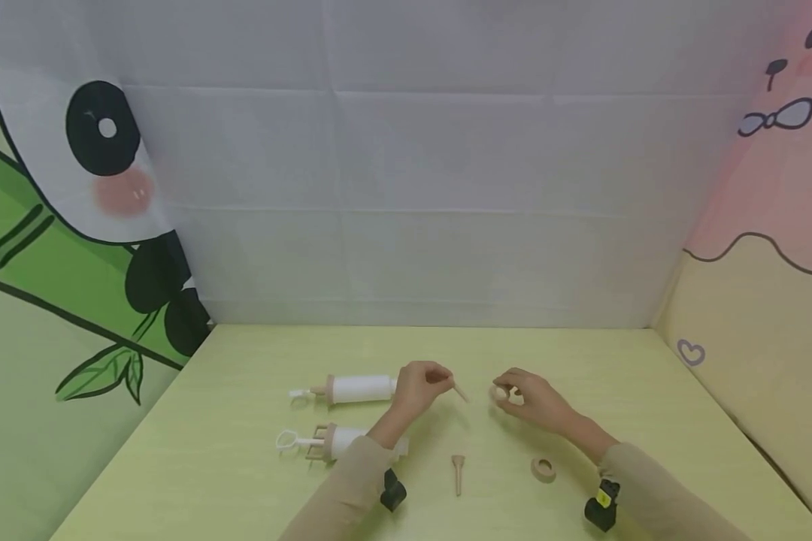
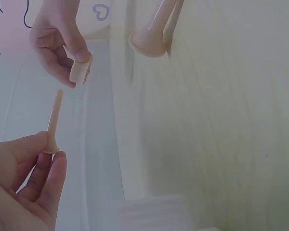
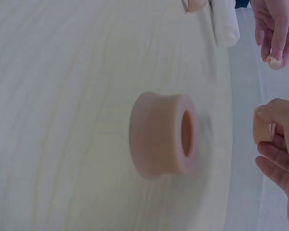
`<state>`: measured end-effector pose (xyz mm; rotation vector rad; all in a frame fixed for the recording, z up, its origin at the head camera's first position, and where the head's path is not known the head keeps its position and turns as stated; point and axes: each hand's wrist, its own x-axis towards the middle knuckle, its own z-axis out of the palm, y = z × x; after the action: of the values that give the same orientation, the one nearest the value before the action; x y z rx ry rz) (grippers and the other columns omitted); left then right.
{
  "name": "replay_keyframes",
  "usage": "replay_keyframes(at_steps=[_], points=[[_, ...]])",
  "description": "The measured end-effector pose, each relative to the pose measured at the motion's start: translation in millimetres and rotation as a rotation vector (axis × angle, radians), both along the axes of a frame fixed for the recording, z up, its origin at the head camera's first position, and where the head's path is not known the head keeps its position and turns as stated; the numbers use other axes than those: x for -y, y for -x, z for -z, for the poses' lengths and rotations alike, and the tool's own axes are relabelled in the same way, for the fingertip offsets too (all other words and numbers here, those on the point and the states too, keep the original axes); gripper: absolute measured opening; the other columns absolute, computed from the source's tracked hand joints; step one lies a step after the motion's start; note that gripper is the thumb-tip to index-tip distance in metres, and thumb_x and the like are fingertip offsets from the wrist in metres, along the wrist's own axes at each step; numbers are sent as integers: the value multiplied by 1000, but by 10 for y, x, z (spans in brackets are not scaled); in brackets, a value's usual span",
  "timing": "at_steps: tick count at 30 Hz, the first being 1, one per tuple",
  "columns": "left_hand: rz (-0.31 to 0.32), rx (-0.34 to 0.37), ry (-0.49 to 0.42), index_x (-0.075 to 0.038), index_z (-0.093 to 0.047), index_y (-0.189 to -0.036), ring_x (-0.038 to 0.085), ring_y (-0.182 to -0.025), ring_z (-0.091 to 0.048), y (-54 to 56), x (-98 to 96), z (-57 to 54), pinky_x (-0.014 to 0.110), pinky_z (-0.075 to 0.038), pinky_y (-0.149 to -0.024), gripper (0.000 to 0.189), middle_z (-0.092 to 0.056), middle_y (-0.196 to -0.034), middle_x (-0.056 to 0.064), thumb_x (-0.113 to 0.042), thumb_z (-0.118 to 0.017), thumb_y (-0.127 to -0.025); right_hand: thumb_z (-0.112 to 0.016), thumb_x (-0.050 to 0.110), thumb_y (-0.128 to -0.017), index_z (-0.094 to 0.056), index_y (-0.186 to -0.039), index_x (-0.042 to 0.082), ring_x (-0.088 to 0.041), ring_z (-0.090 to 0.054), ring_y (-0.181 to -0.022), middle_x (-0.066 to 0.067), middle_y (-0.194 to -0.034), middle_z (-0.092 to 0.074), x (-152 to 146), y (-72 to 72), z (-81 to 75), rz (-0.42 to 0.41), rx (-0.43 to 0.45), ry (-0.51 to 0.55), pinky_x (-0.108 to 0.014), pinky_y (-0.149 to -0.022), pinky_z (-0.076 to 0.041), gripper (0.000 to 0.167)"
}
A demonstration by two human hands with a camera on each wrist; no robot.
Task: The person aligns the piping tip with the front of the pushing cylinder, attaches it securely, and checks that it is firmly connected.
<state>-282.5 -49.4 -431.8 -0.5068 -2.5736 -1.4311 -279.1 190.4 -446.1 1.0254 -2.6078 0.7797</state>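
Between thumb and fingertips, my left hand (image 1: pixel 418 388) pinches a slim beige peg with a flared end (image 2: pixel 53 119) by that wider end, its thin tip pointing away from the fingers. My right hand (image 1: pixel 533 400) grips a short beige ring (image 3: pixel 263 127) by its rim, thumb on one side and fingers on the other. The two hands face each other above the table with a gap between peg and ring. A similar peg (image 1: pixel 458 475) lies on the table below them. Nearer the right forearm, a second beige ring with a spool-like waist (image 3: pixel 154 137) rests on the table.
Left of the hands lie two white cylinders, a far one (image 1: pixel 362 389) and a near one (image 1: pixel 347 442), with beige end pieces and white tips; the left forearm partly covers the near one. The pale yellow table (image 1: pixel 210 466) meets a white backdrop (image 1: pixel 440 263) and printed side walls.
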Motion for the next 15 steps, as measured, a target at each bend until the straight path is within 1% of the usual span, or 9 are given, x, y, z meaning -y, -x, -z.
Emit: replay_keyframes(at_steps=[4,9,12,15], points=[[-38,-26,-26,-6,-71,-86,15,-75,-64,-8,-18,-25,25,-52,-66,9,-69,-82,3,-13,-68,-81,-67,14,-82,-62,-106,4,-12,-56,-84,0,-97,-60,110,-42,-74,-18,-21,45,-33,-69,-52,27],[-99,-58,-44,-8,-71,-84,15,-74,-64,-13,-30,-49,27,-52,-67,7,-69,-81,2,-14,-69,-80,-67,14,-82,-62,-108,4,-11,-56,-86,0,-101,-60,214,-81,-127,-28,-55,107,-32,-70,-53,29],[-119,-80,-55,-8,-71,-84,16,-75,-64,-17,-27,-58,28,-52,-67,8,-69,-81,2,-15,-69,-80,-69,13,-80,-62,-107,5,-11,-56,-85,0,-101,-60,274,-101,-153,-41,-79,151,-32,-69,-53,29],[-126,-107,-72,-8,-71,-85,17,-75,-64,-30,-25,-76,30,-53,-68,10,-69,-81,3,-16,-68,-81,-70,11,-79,-62,-106,5,-11,-56,-83,0,-100,-60,333,-116,-175,-61,-111,192,-32,-68,-53,29]])
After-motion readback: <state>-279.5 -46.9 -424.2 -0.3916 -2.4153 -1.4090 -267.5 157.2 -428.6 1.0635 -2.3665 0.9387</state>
